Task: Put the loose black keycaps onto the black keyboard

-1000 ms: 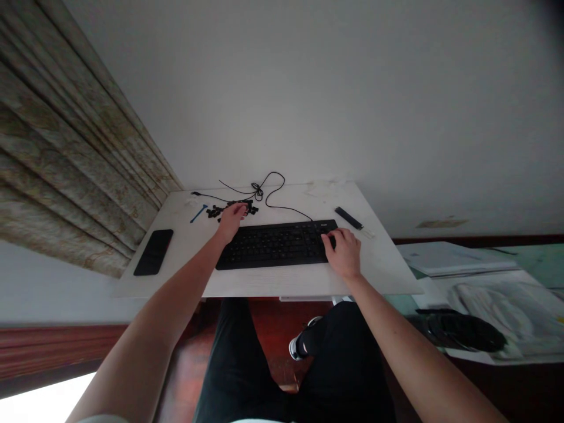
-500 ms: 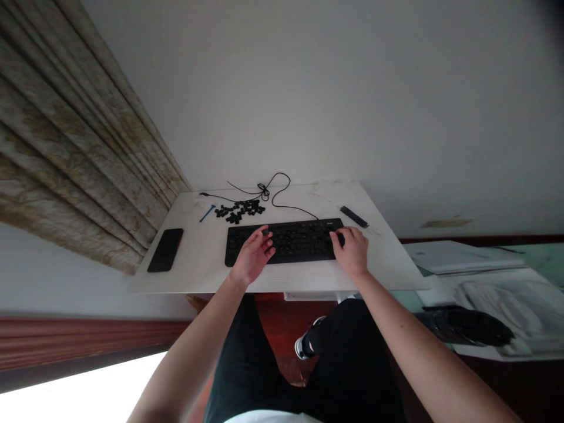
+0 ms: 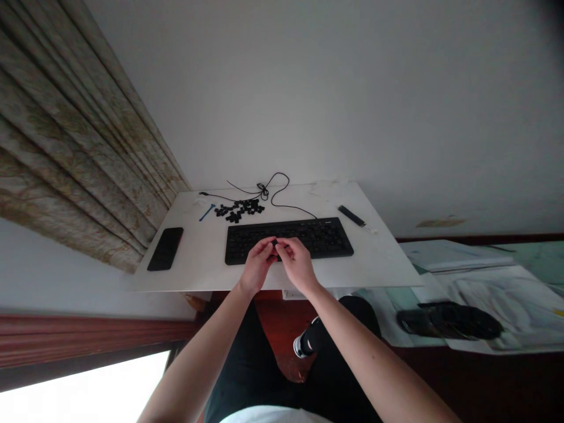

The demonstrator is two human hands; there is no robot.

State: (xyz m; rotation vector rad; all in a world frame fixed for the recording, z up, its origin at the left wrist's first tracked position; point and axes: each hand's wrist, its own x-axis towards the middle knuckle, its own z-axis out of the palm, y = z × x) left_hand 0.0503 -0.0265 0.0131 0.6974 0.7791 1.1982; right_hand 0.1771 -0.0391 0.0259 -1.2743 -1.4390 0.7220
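Note:
Above the middle of a black keyboard (image 3: 332,238), both of my hands meet fingertip to fingertip. Between them is a small black keycap (image 3: 275,242). My left hand (image 3: 258,261) is closed on it from the left, and my right hand (image 3: 296,259) pinches at it from the right. Fingers hide part of the keycap and some of the keyboard's keys. Behind the keyboard's left half lies a loose pile of black keycaps (image 3: 238,210). The keyboard's thin cable (image 3: 291,206) loops toward the wall and is tied in a bundle.
A blue tool (image 3: 207,212) lies left of the pile. Farther left is a black phone (image 3: 165,249) on the white table (image 3: 202,264). A dark strip-shaped object (image 3: 351,215) rests at the back right. Right of the table, a black bag-like item (image 3: 449,320) sits on papers.
My right hand has left the keyboard's right end and moved left to meet my left hand at the keycap. My left hand has shifted slightly right.

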